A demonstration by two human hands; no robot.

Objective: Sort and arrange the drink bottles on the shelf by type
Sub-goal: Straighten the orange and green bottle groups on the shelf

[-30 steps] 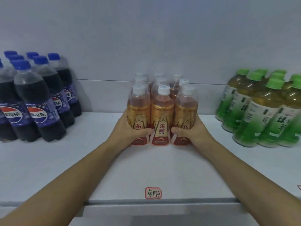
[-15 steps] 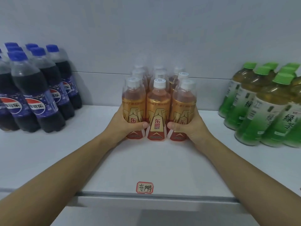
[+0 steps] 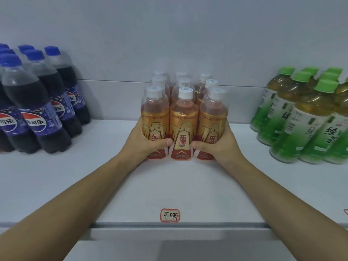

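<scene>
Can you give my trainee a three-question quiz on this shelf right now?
1. True or false: the left hand and right hand both grip the orange bottles.
2. Which bottles stand at the shelf's left end? A) green tea bottles B) cola bottles C) milk cartons
3. Fill in: the paper label on the front edge sits in front of the ___ bottles.

Key: 1 true; 2 B; 3 orange.

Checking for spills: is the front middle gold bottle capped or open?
Capped. A white cap sits on the front middle gold bottle, which stands upright on the shelf.
</scene>
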